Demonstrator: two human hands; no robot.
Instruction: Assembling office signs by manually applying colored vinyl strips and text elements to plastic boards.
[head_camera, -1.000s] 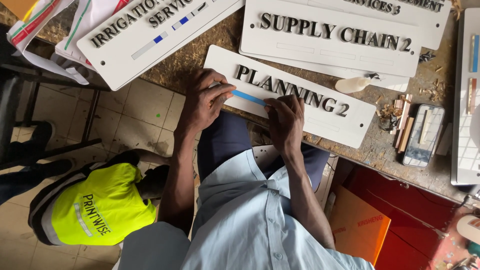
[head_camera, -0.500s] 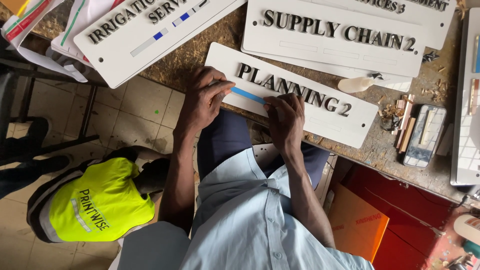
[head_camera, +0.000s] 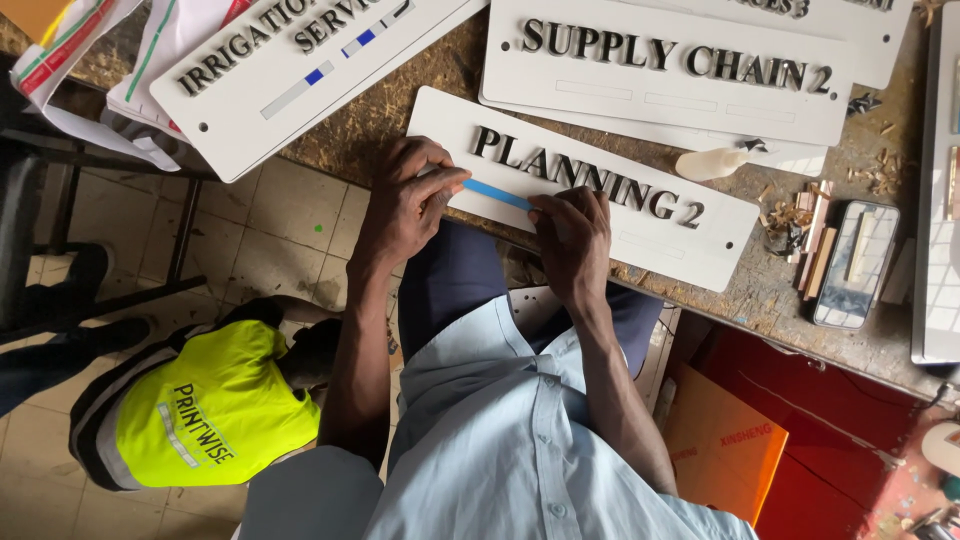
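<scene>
Two hands press a blue strip onto a white sign.

Lying flat at the near edge of the bench (head_camera: 380, 130), the sign (head_camera: 640, 235) looks stiff and light. Left hand (head_camera: 405, 200) and right hand (head_camera: 572, 240), each grip closed, pinch the ends of the thin, bendy blue strip (head_camera: 497, 194); best held there.
</scene>
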